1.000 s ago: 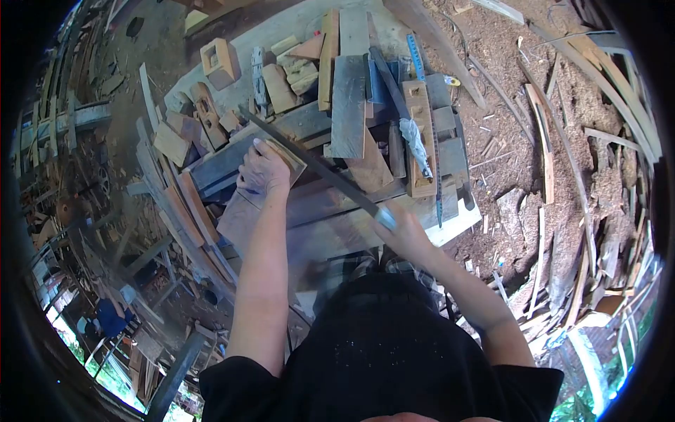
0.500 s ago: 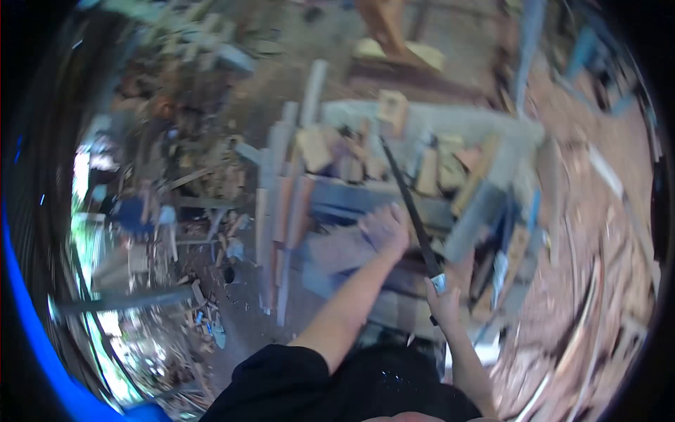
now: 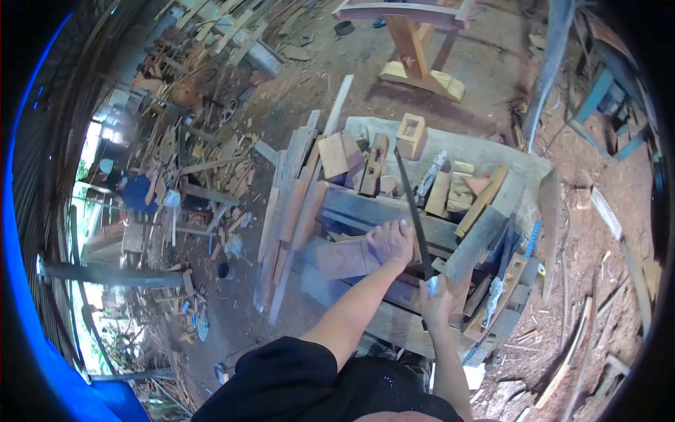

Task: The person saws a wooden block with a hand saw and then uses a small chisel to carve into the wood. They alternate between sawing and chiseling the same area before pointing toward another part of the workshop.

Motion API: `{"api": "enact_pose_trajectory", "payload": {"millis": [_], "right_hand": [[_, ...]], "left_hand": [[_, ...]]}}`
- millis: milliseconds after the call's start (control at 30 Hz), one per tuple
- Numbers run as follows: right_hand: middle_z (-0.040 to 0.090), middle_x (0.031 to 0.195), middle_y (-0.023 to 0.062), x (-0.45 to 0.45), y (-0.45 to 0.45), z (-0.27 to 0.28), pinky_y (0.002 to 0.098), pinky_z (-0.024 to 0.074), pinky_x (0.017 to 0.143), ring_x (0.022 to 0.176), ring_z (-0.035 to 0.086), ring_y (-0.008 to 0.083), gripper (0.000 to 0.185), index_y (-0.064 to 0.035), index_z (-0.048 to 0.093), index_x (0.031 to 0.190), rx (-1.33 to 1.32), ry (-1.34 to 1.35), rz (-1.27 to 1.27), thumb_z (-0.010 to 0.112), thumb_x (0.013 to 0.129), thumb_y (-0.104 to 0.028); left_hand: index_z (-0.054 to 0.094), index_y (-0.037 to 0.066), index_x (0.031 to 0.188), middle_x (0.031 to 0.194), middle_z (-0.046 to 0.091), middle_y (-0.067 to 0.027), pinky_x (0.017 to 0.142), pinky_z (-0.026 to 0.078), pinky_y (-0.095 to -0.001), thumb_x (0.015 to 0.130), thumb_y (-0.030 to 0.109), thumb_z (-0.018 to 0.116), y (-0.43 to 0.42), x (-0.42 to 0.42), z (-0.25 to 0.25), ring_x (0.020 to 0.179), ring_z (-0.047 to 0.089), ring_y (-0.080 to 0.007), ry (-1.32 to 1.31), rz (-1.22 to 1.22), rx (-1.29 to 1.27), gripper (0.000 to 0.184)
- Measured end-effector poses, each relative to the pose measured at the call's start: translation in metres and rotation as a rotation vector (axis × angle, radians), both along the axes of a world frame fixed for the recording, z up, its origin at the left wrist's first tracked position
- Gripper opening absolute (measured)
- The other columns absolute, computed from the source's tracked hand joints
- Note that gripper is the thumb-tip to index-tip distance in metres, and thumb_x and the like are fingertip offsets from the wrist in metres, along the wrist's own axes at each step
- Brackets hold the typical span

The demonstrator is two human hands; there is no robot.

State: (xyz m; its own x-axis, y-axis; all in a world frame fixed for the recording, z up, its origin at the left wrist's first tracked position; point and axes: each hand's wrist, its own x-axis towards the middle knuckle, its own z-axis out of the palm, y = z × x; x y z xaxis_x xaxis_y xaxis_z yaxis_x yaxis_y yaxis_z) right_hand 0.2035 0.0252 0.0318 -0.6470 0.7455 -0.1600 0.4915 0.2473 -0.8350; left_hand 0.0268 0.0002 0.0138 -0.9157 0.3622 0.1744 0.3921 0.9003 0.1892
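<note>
My left hand (image 3: 391, 243) presses down on a short wooden board (image 3: 344, 259), its fingers curled over the board near the right end. My right hand (image 3: 436, 304) is closed round the handle of a handsaw (image 3: 413, 204). The saw's long, dark, narrow blade points away from me, close beside the board's right end and my left fingers. Whether its teeth touch the wood I cannot tell. Beneath the board are dark timber beams (image 3: 380, 209) on a cluttered workbench (image 3: 517, 158).
Wooden hand planes (image 3: 375, 165), a hollowed block (image 3: 411, 135) and offcuts lie on the bench. Long planks (image 3: 295, 204) lean along its left side. A trestle (image 3: 415, 63) stands beyond. Another person (image 3: 137, 191) is at far left. Shavings and scrap cover the ground at right.
The view has steadied from a blur and shifted slightly. The saw lies at a steeper angle in view, its handle closer to the board. My left hand stays on the board.
</note>
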Motion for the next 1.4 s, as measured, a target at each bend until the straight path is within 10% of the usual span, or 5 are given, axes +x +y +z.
{"api": "enact_pose_trajectory", "payload": {"millis": [200, 400, 633, 800, 1400], "right_hand": [[0.063, 0.071, 0.0242, 0.133, -0.041, 0.029, 0.0471, 0.0491, 0.056, 0.066, 0.064, 0.0432, 0.025, 0.0023, 0.055, 0.092, -0.259, -0.136, -0.023, 0.067, 0.088, -0.02], [0.063, 0.073, 0.026, 0.027, -0.014, -0.01, 0.0514, 0.0501, 0.061, 0.07, 0.062, 0.0466, 0.031, -0.0003, 0.053, 0.107, -0.096, 0.014, -0.034, 0.064, 0.089, -0.024], [0.064, 0.084, 0.0275, 0.156, -0.069, 0.018, 0.0522, 0.052, 0.062, 0.073, 0.064, 0.0449, 0.036, 0.0011, 0.053, 0.112, -0.162, -0.127, -0.013, 0.063, 0.089, -0.024], [0.063, 0.082, 0.0241, 0.035, -0.025, -0.015, 0.0518, 0.052, 0.066, 0.077, 0.065, 0.0434, 0.031, -0.009, 0.051, 0.112, -0.093, -0.119, 0.033, 0.063, 0.086, -0.02], [0.062, 0.081, 0.0235, 0.102, -0.047, 0.029, 0.0492, 0.0529, 0.063, 0.075, 0.064, 0.0424, 0.028, -0.0074, 0.053, 0.109, -0.077, -0.206, -0.014, 0.063, 0.085, -0.017]], "left_hand": [[0.068, 0.011, 0.092, 0.099, 0.067, -0.013, 0.095, 0.033, -0.0533, 0.099, 0.036, 0.036, -0.002, -0.008, -0.022, 0.1, 0.058, -0.0335, 0.036, -0.017, -0.095, 0.041], [0.069, 0.011, 0.091, 0.094, 0.068, -0.0111, 0.091, 0.032, -0.0488, 0.098, 0.037, 0.037, 0.003, -0.009, -0.008, 0.097, 0.058, -0.0296, -0.02, -0.019, -0.115, 0.042], [0.07, 0.012, 0.095, 0.097, 0.069, -0.009, 0.09, 0.031, -0.0476, 0.098, 0.038, 0.036, 0.003, -0.011, -0.015, 0.096, 0.058, -0.0285, -0.019, -0.007, -0.138, 0.043], [0.071, 0.013, 0.098, 0.097, 0.07, -0.0072, 0.09, 0.031, -0.0468, 0.097, 0.038, 0.038, 0.003, -0.013, -0.017, 0.096, 0.058, -0.0276, -0.032, 0.005, -0.136, 0.042], [0.069, 0.014, 0.104, 0.105, 0.069, -0.0071, 0.09, 0.032, -0.0473, 0.098, 0.041, 0.033, 0.006, -0.014, -0.015, 0.1, 0.058, -0.0289, -0.09, 0.037, -0.196, 0.045]]}}
